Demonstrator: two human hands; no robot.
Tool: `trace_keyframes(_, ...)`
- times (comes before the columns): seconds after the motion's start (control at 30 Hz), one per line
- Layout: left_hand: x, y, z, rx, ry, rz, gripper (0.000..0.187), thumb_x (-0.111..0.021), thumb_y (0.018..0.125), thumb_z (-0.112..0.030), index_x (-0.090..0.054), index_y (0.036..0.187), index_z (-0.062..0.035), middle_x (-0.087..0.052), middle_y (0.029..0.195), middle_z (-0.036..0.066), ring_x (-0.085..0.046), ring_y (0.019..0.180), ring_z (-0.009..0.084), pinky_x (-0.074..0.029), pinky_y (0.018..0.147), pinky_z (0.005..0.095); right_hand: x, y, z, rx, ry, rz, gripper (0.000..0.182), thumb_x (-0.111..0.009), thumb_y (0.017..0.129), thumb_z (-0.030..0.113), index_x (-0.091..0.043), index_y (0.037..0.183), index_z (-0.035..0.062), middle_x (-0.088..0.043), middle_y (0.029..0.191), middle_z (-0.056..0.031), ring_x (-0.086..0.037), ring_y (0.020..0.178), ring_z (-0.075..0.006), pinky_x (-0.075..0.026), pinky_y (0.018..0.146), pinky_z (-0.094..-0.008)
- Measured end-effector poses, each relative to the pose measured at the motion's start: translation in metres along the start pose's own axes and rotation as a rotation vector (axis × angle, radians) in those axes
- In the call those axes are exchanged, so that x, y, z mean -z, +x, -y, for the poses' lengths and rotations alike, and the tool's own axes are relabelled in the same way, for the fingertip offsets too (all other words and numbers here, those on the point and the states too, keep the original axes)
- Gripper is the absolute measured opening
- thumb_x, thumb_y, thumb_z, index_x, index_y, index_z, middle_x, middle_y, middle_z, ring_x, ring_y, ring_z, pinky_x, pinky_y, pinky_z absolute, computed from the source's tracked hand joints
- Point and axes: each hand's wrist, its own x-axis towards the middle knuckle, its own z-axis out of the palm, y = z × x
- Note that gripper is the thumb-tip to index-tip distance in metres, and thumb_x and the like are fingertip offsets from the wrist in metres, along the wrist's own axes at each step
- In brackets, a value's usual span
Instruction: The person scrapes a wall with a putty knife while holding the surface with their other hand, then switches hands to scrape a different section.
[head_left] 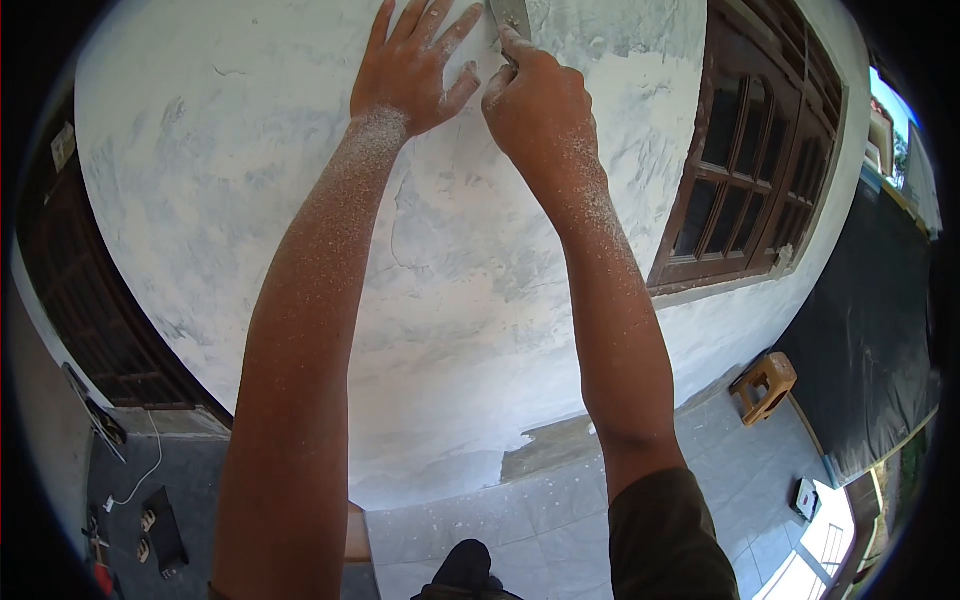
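Note:
Both my arms reach up toward a white wall [450,240] with grey patches and a few fine cracks. My left hand [410,75] is spread, its fingers apart against or just in front of the wall, and holds nothing. Close beside it, my right hand [540,95] is wrapped round a putty knife [511,14], the index finger stretched along the metal blade. The blade points up and runs out of the top of the view, so its edge is hidden. White dust coats both wrists and forearms.
A brown wooden window [745,160] is set in the wall at right, a dark brown door [85,270] at left. A tan plastic stool [765,388] stands on the tiled floor [700,480]. Sandals [146,535] and a white cable [150,470] lie lower left; black sheeting [860,320] hangs at right.

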Motion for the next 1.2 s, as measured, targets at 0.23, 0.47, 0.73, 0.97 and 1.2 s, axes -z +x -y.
trace_keyframes(0.23, 0.001, -0.001, 0.0, 0.019, -0.036, 0.018, 0.076, -0.056, 0.092, -0.044, -0.036, 0.158, -0.0105, -0.024, 0.168, 0.016, -0.017, 0.157, 0.0303, -0.009, 0.128, 0.0532, -0.001, -0.018, -0.011, -0.011, 0.022, 0.058, 0.042, -0.058, 0.097, 0.012, -0.064, 0.138, 0.0104, -0.074, 0.097, -0.0245, -0.075, 0.088, -0.0377, -0.061, 0.083, -0.0468)
trace_keyframes(0.47, 0.002, -0.001, 0.001, 0.016, -0.055, 0.034, 0.078, -0.057, 0.092, -0.045, -0.036, 0.158, -0.0104, -0.023, 0.168, 0.016, -0.016, 0.157, 0.0306, -0.01, 0.128, 0.0537, 0.0, -0.015, -0.01, 0.024, 0.013, 0.023, 0.041, -0.058, 0.096, 0.012, -0.065, 0.136, 0.0096, -0.074, 0.098, -0.025, -0.075, 0.089, -0.0385, -0.061, 0.083, -0.0477)
trace_keyframes(0.73, -0.002, -0.002, 0.002, -0.016, 0.005, -0.014, 0.08, -0.056, 0.092, -0.047, -0.033, 0.159, -0.0111, -0.022, 0.168, 0.015, -0.016, 0.157, 0.0302, -0.009, 0.128, 0.0538, 0.004, -0.001, -0.004, 0.042, 0.019, -0.002, 0.041, -0.057, 0.097, 0.014, -0.064, 0.138, 0.011, -0.073, 0.093, -0.0262, -0.074, 0.091, -0.0405, -0.06, 0.082, -0.0504)
trace_keyframes(0.97, 0.0, 0.001, 0.001, 0.016, -0.047, 0.052, 0.08, -0.054, 0.093, -0.047, -0.029, 0.161, -0.0131, -0.018, 0.17, 0.014, -0.012, 0.158, 0.028, -0.005, 0.128, 0.0526, 0.002, 0.005, -0.006, 0.01, 0.027, -0.001, 0.04, -0.056, 0.097, 0.01, -0.066, 0.135, 0.0108, -0.074, 0.1, -0.0242, -0.075, 0.087, -0.0385, -0.062, 0.083, -0.0458)
trace_keyframes(1.2, 0.002, 0.001, 0.001, 0.022, -0.053, 0.054, 0.079, -0.055, 0.093, -0.046, -0.029, 0.161, -0.0132, -0.017, 0.17, 0.014, -0.011, 0.158, 0.0274, -0.004, 0.128, 0.0521, -0.007, -0.016, -0.01, -0.004, -0.044, 0.05, 0.039, -0.056, 0.097, 0.012, -0.066, 0.134, 0.0086, -0.075, 0.097, -0.0235, -0.076, 0.084, -0.0373, -0.062, 0.079, -0.0461)
